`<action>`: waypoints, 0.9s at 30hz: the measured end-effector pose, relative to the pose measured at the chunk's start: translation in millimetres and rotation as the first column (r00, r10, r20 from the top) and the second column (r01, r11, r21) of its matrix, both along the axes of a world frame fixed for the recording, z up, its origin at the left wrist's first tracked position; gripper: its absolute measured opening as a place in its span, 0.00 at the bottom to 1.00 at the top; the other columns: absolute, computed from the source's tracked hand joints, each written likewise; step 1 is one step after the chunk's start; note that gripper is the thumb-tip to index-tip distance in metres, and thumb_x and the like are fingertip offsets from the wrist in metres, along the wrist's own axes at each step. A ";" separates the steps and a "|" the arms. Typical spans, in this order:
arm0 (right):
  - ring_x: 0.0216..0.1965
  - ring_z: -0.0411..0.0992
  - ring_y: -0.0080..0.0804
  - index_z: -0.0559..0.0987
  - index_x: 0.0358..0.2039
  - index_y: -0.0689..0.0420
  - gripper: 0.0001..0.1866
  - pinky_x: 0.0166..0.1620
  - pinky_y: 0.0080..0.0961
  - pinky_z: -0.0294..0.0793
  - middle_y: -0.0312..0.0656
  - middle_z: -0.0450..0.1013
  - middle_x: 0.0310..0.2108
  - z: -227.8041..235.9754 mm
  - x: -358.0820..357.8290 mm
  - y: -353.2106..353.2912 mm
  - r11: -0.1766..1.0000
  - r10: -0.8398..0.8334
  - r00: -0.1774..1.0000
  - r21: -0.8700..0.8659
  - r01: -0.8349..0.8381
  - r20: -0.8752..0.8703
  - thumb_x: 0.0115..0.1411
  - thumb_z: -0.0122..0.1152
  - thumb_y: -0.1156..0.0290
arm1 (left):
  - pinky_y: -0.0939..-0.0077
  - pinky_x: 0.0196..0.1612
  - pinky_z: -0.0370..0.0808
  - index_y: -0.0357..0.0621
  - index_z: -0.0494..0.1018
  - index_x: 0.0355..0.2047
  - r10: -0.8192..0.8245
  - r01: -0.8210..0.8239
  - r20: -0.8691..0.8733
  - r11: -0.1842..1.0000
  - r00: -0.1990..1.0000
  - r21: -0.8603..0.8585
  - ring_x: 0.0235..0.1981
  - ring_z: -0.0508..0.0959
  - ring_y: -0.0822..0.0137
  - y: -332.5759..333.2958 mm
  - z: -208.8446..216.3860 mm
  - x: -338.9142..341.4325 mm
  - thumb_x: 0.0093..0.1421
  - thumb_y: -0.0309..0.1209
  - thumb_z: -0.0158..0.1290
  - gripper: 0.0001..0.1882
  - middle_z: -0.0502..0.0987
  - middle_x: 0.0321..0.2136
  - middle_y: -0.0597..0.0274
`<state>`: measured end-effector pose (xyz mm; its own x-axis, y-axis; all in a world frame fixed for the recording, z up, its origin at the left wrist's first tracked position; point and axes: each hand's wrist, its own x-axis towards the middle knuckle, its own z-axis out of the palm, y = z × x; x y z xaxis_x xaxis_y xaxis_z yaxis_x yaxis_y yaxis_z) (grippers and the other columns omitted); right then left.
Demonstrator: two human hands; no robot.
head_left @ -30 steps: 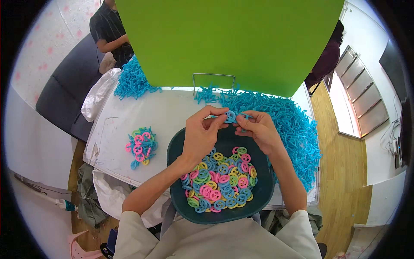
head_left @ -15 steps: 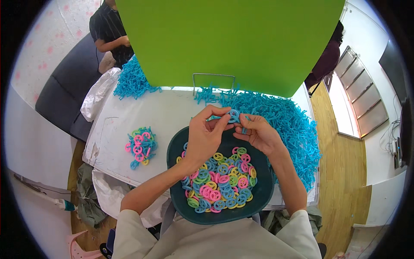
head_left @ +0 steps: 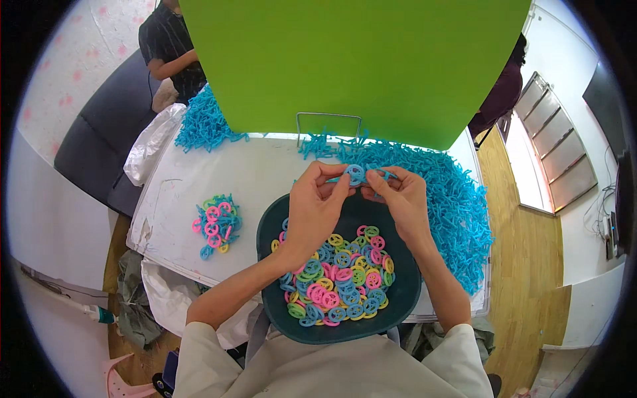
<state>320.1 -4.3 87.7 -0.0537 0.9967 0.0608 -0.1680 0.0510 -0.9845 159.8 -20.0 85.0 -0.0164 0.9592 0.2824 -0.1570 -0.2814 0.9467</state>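
Above the far rim of a dark green basin (head_left: 271,312), my two hands meet around a small blue wheel-like ring (head_left: 356,174). My left hand (head_left: 317,205) pinches the ring at its left side with thumb and forefinger. From the right, my right hand (head_left: 406,199) is closed on a thin blue plastic piece (head_left: 383,175) held against the ring; whether the two are joined I cannot tell. Many loose rings (head_left: 332,298) in pink, blue, yellow and green fill the basin below my wrists.
A heap of blue plastic pieces (head_left: 458,212) covers the table's right side; a smaller heap (head_left: 207,123) lies far left. Nearer left is a pile of rings with blue pieces (head_left: 215,222). A green panel (head_left: 352,66) rises behind a metal wire frame (head_left: 328,115). People sit beyond it.
My right hand has drawn its fingers in and brought the blue piece up against the ring. The ring has shifted slightly left and up.
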 end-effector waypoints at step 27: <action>0.42 0.76 0.41 0.81 0.44 0.54 0.15 0.46 0.30 0.76 0.42 0.68 0.50 21.5 20.7 -0.9 0.717 0.107 0.730 0.457 -0.527 0.675 0.55 0.65 0.79 | 0.77 0.40 0.79 0.37 0.70 0.44 -0.370 0.327 -0.052 0.872 0.928 -0.363 0.39 0.78 0.72 15.3 -3.4 -17.7 0.70 0.27 0.44 0.08 0.78 0.37 0.59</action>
